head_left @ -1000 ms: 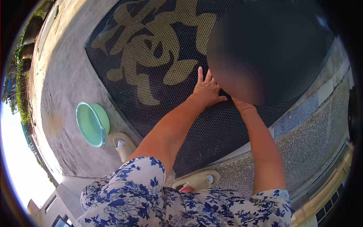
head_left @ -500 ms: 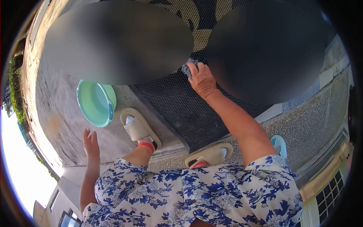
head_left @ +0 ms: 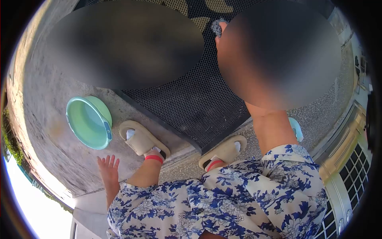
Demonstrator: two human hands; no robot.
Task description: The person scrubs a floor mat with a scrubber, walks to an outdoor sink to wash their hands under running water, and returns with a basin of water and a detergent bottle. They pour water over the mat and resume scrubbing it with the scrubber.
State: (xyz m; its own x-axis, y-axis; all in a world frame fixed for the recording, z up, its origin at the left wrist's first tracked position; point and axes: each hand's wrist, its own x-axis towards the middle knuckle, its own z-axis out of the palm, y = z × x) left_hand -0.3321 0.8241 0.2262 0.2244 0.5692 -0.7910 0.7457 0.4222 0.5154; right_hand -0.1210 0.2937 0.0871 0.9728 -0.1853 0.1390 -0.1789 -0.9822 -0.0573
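Note:
A grey fuzzy scrubber (head_left: 217,28) rests on a black mat (head_left: 187,103) with a honeycomb surface and tan patterns. My right hand (head_left: 223,34) reaches out over the mat, its fingers closed on the scrubber; most of the hand is covered by a blurred patch. Low on the left, my left hand (head_left: 108,166) hangs in the air with its fingers spread and nothing in it. Just above it in the view, a light green basin (head_left: 88,123) stands on the concrete.
My feet, in beige slippers (head_left: 139,141), are by the mat's near corner. A light blue item (head_left: 295,129) lies beside my right forearm. A speckled step (head_left: 179,169) runs along the mat's near side. Two blurred patches cover much of the mat.
My right hand has taken the scrubber farther out across the mat. My left hand, earlier pressed on the mat, has come back to the lower left, where it is now more spread.

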